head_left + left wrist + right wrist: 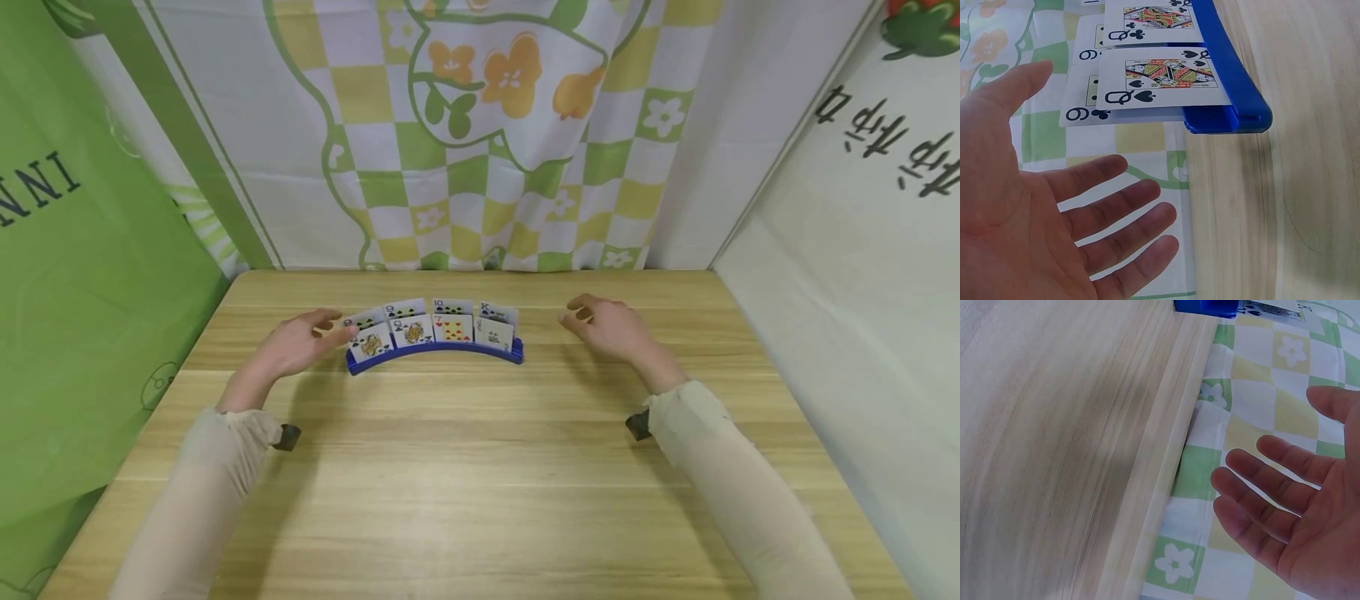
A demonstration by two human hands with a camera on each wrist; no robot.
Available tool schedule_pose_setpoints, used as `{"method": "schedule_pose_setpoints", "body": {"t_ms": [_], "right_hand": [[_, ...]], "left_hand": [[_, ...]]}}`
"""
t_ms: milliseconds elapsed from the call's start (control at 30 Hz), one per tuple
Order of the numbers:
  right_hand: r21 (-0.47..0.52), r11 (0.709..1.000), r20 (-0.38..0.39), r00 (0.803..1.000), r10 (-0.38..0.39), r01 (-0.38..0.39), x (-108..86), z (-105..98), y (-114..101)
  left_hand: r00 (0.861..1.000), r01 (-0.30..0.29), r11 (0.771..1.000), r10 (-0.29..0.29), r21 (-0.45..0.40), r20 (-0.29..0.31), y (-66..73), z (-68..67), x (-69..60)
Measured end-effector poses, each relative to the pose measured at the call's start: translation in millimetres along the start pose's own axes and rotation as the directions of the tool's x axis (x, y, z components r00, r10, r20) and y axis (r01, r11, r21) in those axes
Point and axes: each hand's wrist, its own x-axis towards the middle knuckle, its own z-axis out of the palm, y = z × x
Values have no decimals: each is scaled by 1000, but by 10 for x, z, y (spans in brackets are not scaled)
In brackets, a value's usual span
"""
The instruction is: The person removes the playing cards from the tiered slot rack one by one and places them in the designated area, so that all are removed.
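Along the blue card holder (pixel 1232 69), eight playing cards (pixel 453 328) stand in two rows, four in front and four behind. Just beside the holder's left end, our left hand (pixel 300 343) hovers with thumb and fingers apart, gripping nothing; beyond the holder's right end, our right hand (pixel 609 327) hangs clear of the cards, its fingers loosely bent and likewise holding nothing. Judging by how they sit, we would call all eight cards set in the holder; whether anything is left, we cannot tell.
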Motion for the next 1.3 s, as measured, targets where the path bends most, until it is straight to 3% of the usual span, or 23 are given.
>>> {"method": "schedule_pose_setpoints", "body": {"t_ms": [733, 1300], "right_hand": [[72, 996, -36, 998, -44, 46, -29, 89, -57], [155, 986, -52, 997, -49, 56, -27, 168, -135]], "left_hand": [[1000, -17, 999, 17, -27, 12, -56, 63, -25], [1000, -11, 995, 14, -100, 28, -142, 127, -51]]}}
